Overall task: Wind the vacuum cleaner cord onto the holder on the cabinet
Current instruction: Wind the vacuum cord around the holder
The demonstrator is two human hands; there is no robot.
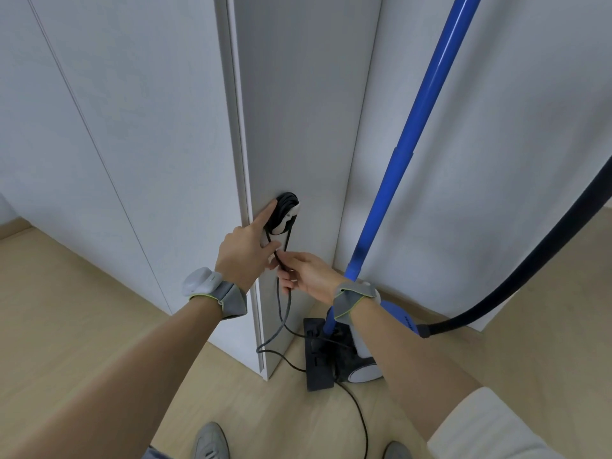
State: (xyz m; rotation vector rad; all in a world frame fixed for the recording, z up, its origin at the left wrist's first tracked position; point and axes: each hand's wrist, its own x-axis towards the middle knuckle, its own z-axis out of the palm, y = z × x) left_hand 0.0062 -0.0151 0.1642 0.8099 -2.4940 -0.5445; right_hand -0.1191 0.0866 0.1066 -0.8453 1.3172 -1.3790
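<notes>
Partly done, by the look of it. Several black loops already wound on the holder (287, 212), fixed low on the narrow end panel of the cabinet (298, 111). Left hand (246, 250) pressed beside the coil, index finger straight along its left edge, seemingly keeping the loops from slipping; left grip therefore wide, holding nothing round. Right hand (306, 273) just below the holder, fingers curled on the cord (281, 313); right grip narrow, holding the cord.

Still left: a good length of cord. Hangs from the right hand down along the panel, makes a loose bend on the floor (82, 326) near the cabinet corner, and runs toward the vacuum (361, 359) standing to the right. Another stretch lying on the floor nearer, between the shoes (212, 442). Cannot tell where the plug is, nor how much cord is hidden behind the right arm.

Judged roughly: more than the first turns finished, several turns still to make, then the end to be secured. Slack on the floor looks free, not knotted.
</notes>
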